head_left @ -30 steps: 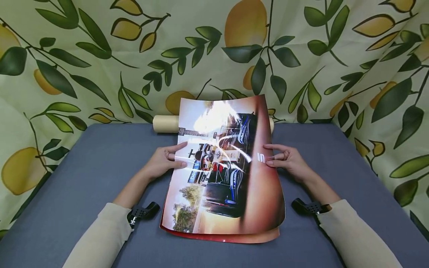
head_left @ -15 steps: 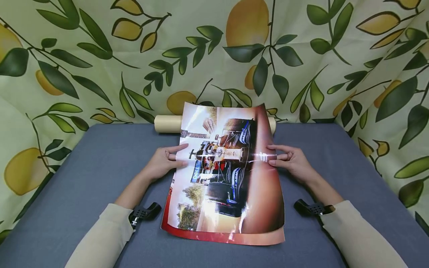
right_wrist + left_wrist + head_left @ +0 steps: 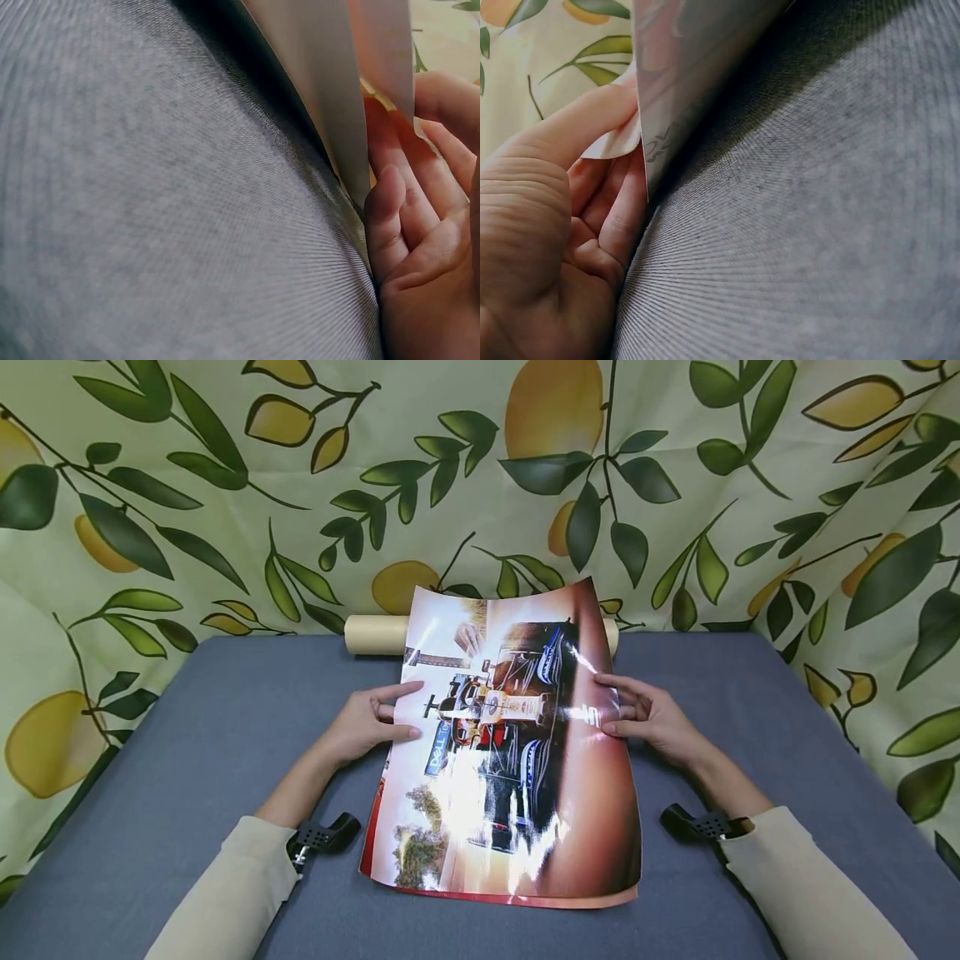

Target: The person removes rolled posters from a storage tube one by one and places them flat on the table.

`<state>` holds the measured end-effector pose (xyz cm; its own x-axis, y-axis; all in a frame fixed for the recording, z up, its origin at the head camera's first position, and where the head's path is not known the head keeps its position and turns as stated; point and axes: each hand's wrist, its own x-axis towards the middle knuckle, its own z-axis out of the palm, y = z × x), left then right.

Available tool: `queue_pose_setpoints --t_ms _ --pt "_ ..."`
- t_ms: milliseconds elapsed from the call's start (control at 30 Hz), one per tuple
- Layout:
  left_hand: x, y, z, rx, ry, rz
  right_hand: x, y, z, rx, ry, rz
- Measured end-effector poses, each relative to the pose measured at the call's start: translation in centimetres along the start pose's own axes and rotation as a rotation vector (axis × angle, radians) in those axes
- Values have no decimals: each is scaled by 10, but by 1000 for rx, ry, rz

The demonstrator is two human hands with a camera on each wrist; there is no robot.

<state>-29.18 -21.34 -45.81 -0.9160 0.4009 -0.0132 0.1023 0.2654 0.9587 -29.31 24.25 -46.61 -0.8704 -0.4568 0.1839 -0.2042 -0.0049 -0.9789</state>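
A glossy poster [image 3: 510, 710] printed with a racing car, seen sideways, lies bowed in the middle of the head view. Under it shows the red edge [image 3: 370, 843] of at least one more sheet. My left hand [image 3: 362, 724] pinches the left side, thumb on the printed face and other fingers partly behind. On the opposite side my right hand [image 3: 654, 717] grips the edge between thumb and fingers. In the right wrist view two sheet layers [image 3: 334, 97] stand slightly apart at the fingers. The left wrist view shows the sheet's edge [image 3: 656, 112] at the thumb.
A cream tube [image 3: 375, 635] lies behind the poster at the back of the grey-blue table [image 3: 247, 735], its middle hidden. A leaf-and-fruit patterned cloth [image 3: 450, 485] hangs behind and at the sides. Black camera mounts [image 3: 322, 833] sit on both wrists.
The top poster first came down and right, then its lower edge slid nearer the lower sheet's edge, leaving a thinner red strip. My right fingers shifted slightly; both hands keep their hold.
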Motion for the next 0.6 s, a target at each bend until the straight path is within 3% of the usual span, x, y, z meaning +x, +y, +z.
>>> queue_pose_setpoints --t_ms 167,300,467,600 --pt "-1 -2 -1 -40 -41 85 1 0 1 26 24 28" --pt "-1 -2 -1 -74 -71 81 1 0 1 47 8 33" --pt "-2 -1 -1 -56 -36 71 1 0 1 58 -24 24" --pt "-1 -1 -1 -73 -5 69 1 0 1 -10 -13 7"
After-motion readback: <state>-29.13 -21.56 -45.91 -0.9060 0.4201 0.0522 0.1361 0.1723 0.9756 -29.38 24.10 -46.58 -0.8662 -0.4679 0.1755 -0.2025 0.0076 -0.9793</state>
